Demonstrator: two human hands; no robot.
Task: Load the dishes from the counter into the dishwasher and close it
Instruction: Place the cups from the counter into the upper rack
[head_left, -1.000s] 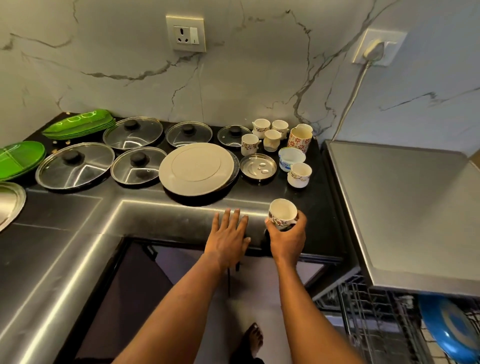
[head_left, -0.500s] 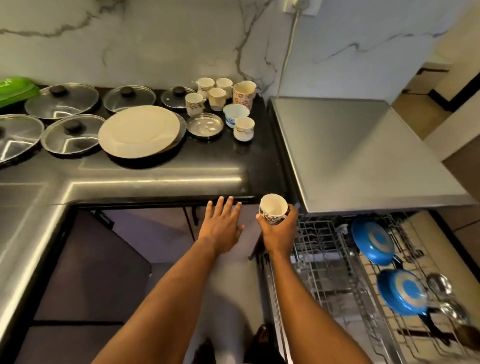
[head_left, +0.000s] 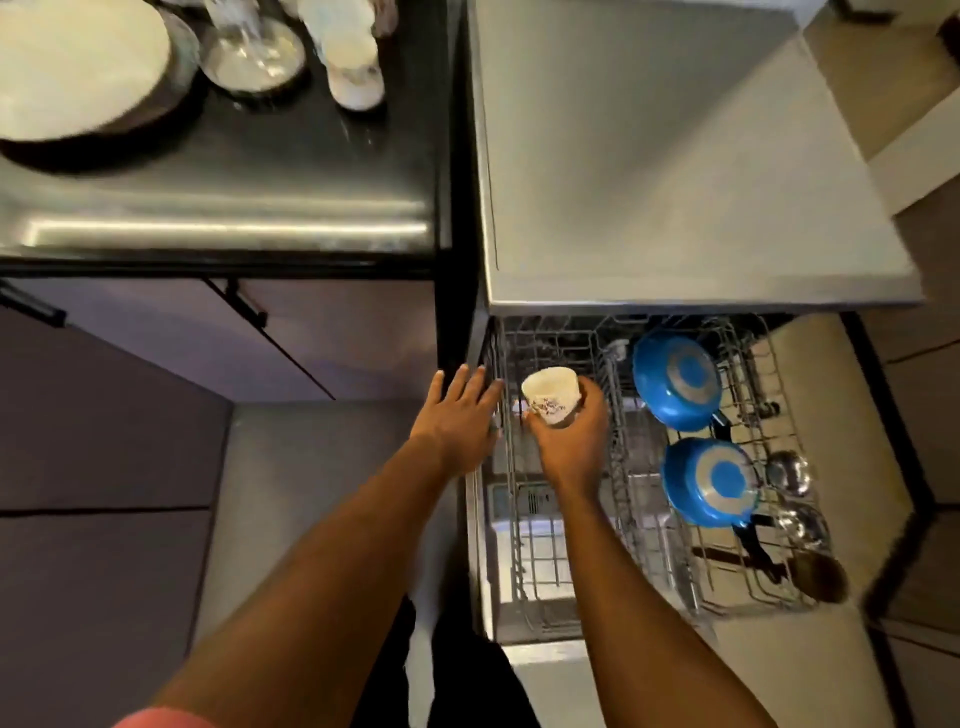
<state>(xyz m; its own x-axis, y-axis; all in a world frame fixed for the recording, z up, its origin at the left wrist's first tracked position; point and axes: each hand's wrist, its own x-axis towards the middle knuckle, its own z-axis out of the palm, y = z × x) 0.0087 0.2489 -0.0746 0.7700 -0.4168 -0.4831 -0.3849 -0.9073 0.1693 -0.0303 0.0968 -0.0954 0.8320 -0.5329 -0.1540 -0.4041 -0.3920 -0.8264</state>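
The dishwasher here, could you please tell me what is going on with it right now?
A person is loading it. Their right hand holds a small patterned cup above the pulled-out rack, not yet set down. The left hand is open beside the rack's left edge. Two blue pans and ladles already lie in the rack; a large plate is on the counter.

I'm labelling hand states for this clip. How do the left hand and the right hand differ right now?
The left hand has straight, spread fingers and holds nothing; the right hand curls round a white floral cup. The left hand sits by the left edge of the dishwasher rack; the right hand is over its wires. Both reach forward, side by side.
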